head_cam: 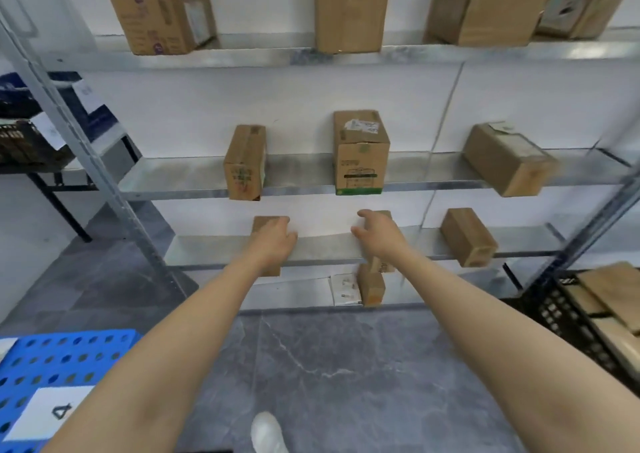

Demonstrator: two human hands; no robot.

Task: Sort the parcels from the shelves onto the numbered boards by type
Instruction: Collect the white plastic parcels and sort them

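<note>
On the lower shelf (329,250) stand two small cardboard boxes. My left hand (273,239) lies over the front of the left box (263,223), fingers apart and nothing lifted. My right hand (379,234) is spread open in front of the middle box (382,266), thumb out to the left. A third box (467,236) sits further right on the same shelf. The blue perforated board (69,352) with a white label reading 4 (48,412) lies on the floor at the lower left.
The middle shelf carries three boxes (360,151); the top shelf holds several larger ones (349,5). On the bottom shelf lie a white bag parcel (343,290) and a small box (370,288). A black crate (561,317) with flat parcels stands right. A black table (52,175) is left.
</note>
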